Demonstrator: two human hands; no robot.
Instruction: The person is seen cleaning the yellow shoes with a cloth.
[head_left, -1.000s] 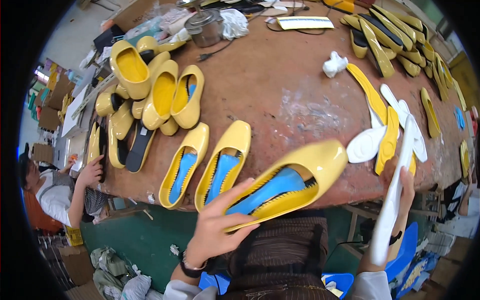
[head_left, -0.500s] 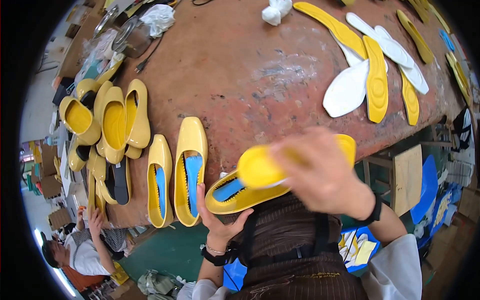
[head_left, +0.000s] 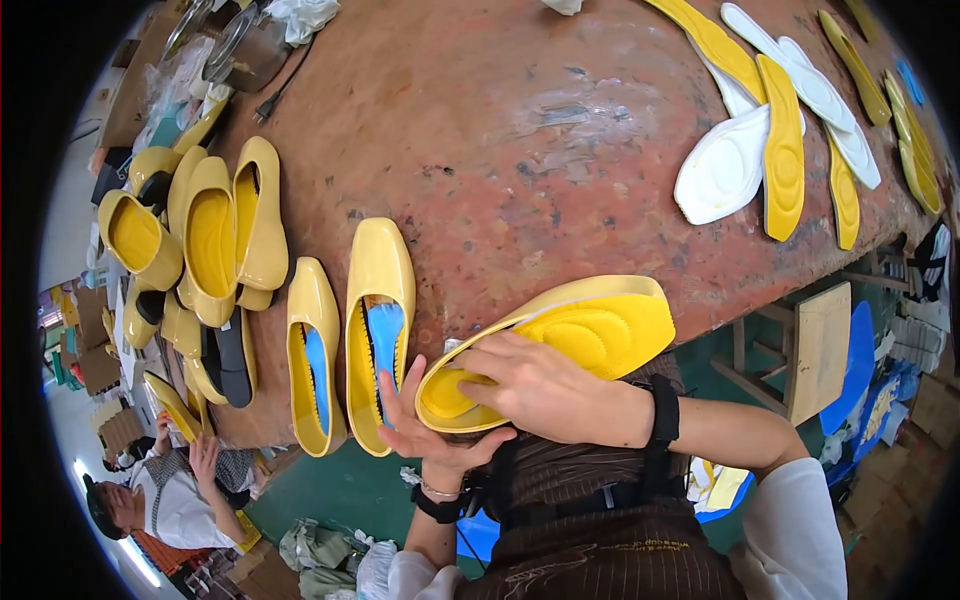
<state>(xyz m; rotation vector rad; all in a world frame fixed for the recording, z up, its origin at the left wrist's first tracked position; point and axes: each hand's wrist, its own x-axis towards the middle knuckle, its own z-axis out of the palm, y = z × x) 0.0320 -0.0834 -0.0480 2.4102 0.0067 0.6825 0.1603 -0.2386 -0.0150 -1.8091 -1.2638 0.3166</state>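
Observation:
Across the table's near edge lies a glossy yellow slip-on shoe [head_left: 560, 292], heel toward my left. My left hand [head_left: 450, 448] cups that heel, thumb on the near side and fingers spread on the far side. Inside the shoe is a bright yellow insole [head_left: 590, 335], its ringed part showing toward the toe and a pale edge along the far side. My right hand [head_left: 550, 390] has bent fingers on the insole at the heel end; the fingertips are partly hidden. Left of it stand two yellow shoes, the nearer one [head_left: 380, 250] and a farther one [head_left: 316, 290], both blue inside.
Yellow shoes [head_left: 210, 240] are piled at the left. Yellow and white insoles [head_left: 783, 150] lie crossed at the far right. A metal pot [head_left: 245, 50] and a plug cord [head_left: 285, 85] sit far left. A wooden stool [head_left: 820, 350] stands right; another person [head_left: 185, 500] works at lower left.
My right hand has lowered the yellow insole into the shoe, covering the blue inside it. The shoe's toe has shifted left. My left hand stays at the heel.

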